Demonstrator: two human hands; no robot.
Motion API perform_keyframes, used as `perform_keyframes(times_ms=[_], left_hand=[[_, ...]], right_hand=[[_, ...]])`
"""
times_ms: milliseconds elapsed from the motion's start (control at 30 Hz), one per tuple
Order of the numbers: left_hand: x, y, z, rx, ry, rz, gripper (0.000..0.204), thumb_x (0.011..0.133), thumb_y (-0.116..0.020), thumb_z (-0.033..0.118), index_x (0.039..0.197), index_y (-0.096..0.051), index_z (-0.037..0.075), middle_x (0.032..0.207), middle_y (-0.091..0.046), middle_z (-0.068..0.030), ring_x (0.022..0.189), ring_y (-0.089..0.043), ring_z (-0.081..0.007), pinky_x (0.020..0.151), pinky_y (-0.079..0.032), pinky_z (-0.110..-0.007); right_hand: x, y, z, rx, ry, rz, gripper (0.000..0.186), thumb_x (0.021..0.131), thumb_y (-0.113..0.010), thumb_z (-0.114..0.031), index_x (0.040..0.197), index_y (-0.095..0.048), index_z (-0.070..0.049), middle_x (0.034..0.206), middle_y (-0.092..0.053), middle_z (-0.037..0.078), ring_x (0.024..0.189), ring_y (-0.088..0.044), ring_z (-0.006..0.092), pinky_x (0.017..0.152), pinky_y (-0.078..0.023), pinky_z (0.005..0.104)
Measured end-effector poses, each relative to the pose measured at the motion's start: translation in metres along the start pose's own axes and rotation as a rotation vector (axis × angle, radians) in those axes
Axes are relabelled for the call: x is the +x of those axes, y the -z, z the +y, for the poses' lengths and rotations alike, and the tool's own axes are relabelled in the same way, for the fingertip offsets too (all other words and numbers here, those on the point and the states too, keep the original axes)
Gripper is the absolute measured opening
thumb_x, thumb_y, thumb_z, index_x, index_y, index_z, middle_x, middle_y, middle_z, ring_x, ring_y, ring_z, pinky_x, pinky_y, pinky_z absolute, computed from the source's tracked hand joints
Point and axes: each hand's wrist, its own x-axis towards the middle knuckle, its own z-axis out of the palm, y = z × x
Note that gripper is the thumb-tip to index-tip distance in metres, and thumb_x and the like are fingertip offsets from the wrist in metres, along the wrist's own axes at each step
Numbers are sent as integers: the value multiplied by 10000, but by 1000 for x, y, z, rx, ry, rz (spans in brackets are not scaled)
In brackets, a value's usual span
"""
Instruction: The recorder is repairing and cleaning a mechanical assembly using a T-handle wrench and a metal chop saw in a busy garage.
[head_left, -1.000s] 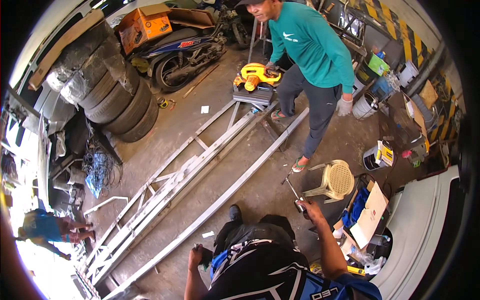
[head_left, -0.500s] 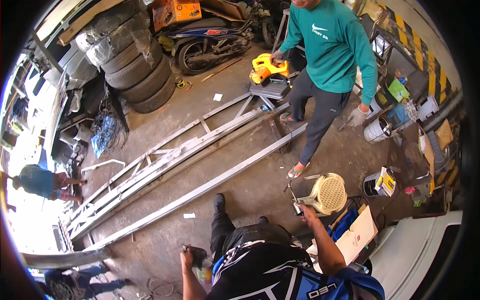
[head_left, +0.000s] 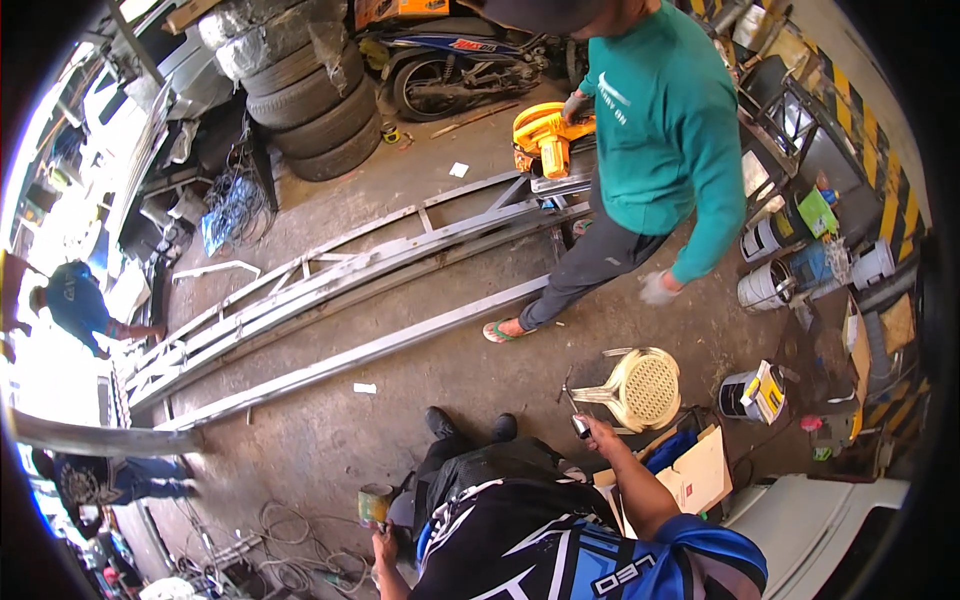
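Refs off the cream stool (head_left: 655, 390), sides as the jersey wearer faces. Containers, near to far: small yellowish can (head_left: 375, 503) left of stool and nearer the wearer, well apart; can't make out contents. Cardboard box (head_left: 705, 465) just on the stool's near side, blue cloth (head_left: 670, 452) in it. Dark-and-white bucket (head_left: 738, 394) right of stool, near it; yellow-and-white package (head_left: 768, 392) at its right side, can't tell if in it or against it. White bucket (head_left: 760, 288) beyond and right of stool, contents unclear from here.

Around: loose cables (head_left: 300, 560) on the floor, well left of stool, near side. Long steel bar (head_left: 370, 355) runs across the floor left of and beyond stool. Co-worker in green top (head_left: 660, 130) stands beyond stool, leg covering the bar's far end, one gloved hand on an orange machine (head_left: 545, 140). Truss frame (head_left: 345, 268) lies past the bar; tire stack (head_left: 325, 125) and motorcycle (head_left: 460, 72) farthest from stool.

Grip: right hand (head_left: 600, 436) is wrapped round a metal tool (head_left: 581, 427), just left of stool on the near side, thin rod sticking out ahead of the fist. Left hand (head_left: 384, 546) is far left of stool, can right at its front; can't tell whether fingers have closed on it.
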Motion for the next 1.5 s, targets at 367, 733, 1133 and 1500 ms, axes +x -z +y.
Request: perform_keyframes(times_ms=[367,733,1133,1500], left_hand=[[-28,-50,-26,48,166,95,680,953,-600,598,1065,-706,-65,1041,-697,-335,1078,-674,-480,883,-521,-514],[-63,-50,-42,-8,180,116,650,927,-660,556,1239,-663,-14,1211,-672,-307,1197,-625,-454,979,-503,-502],[-70,-57,-73,-81,216,93,491,845,-693,332,1158,-696,-46,1213,-674,-298,1155,-658,-430,937,-541,-496],[-74,-95,-138,49,130,34,326,848,-637,281,972,-729,-6,1017,-721,-221,963,-686,-421,850,-559,-472]], right_hand=[[-8,1,-1,-409,-30,-169,453,754,-832,-540,757,-562,-177,552,-407,-26,392,-365,112,363,-271,288],[7,-8,-2,-656,-43,-136,335,829,-795,-438,819,-650,-136,582,-450,6,387,-355,128,366,-274,287],[79,-67,-28,-914,23,-205,392,813,-795,-527,906,-688,-161,605,-508,42,425,-435,161,389,-328,323],[60,-115,-77,-1157,-3,-147,457,818,-761,-598,1016,-699,-190,598,-516,40,460,-480,181,416,-383,350]])
